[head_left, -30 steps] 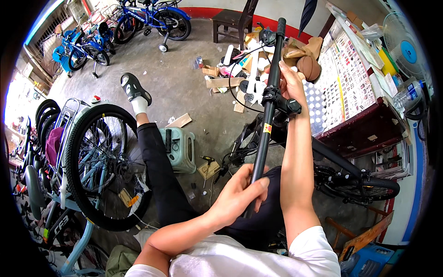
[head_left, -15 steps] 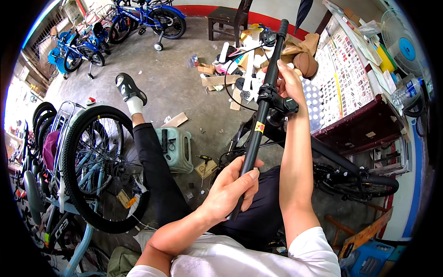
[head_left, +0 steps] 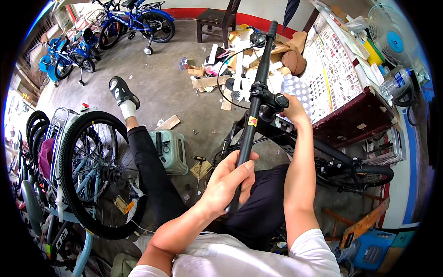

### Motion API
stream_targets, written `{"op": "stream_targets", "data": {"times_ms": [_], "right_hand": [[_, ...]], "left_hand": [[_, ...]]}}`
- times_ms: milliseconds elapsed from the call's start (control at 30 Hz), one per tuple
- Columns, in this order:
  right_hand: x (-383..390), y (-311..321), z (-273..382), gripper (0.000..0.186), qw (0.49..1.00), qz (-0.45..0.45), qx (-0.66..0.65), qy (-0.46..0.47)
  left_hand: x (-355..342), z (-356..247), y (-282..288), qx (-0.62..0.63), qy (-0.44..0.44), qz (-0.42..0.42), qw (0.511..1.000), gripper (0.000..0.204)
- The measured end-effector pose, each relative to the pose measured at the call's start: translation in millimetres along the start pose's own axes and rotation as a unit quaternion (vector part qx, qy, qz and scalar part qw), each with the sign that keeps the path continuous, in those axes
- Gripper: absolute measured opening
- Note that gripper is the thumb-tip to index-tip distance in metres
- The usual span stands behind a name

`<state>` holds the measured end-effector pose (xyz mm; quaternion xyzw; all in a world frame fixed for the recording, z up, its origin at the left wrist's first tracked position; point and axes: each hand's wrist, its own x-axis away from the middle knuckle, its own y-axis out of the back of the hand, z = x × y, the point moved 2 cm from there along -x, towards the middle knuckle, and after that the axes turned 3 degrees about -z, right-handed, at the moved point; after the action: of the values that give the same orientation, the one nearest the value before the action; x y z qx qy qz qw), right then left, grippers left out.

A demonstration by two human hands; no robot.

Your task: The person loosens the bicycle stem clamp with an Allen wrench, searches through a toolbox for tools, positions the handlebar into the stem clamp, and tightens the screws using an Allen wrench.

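My left hand is closed round the near end of a black bicycle handlebar, which slants away from me across the middle of the head view. The bar sits in a black stem on a black bicycle, whose frame lies low to the right. My right hand is just right of the stem, at the steering tube under it; its fingertips are hidden behind the stem. A brake lever clamp with a cable is near the bar's far end.
A loose wheel and several bicycles stand at my left. A pale green plastic stool is by my leg, beside a T-handled tool. Cardboard and packing scraps litter the floor ahead. A dark red cabinet stands right.
My right hand has let go of the handlebar's far half and moved down toward me, to beside the stem. The left hand keeps its grip. The whole view has shifted slightly.
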<state>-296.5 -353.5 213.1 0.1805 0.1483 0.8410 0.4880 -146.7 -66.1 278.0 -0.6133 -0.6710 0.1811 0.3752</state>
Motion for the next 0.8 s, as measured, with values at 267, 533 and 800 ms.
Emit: {"op": "stream_targets", "data": {"times_ms": [267, 533, 800], "right_hand": [[-63, -23, -55, 0.018, 0.983, 0.093, -0.153, 0.049], [-50, 1, 15, 0.04, 0.994, -0.08, -0.075, 0.025], [18, -11, 127, 0.056, 0.994, -0.107, -0.023, 0.021]], "left_hand": [[-1, 5, -3, 0.071, 0.009, 0.03, 0.997, 0.028], [-1, 9, 3, 0.072, 0.005, 0.037, 0.997, 0.028], [-4, 20, 2, 0.038, -0.011, 0.037, 0.999, 0.029]]}}
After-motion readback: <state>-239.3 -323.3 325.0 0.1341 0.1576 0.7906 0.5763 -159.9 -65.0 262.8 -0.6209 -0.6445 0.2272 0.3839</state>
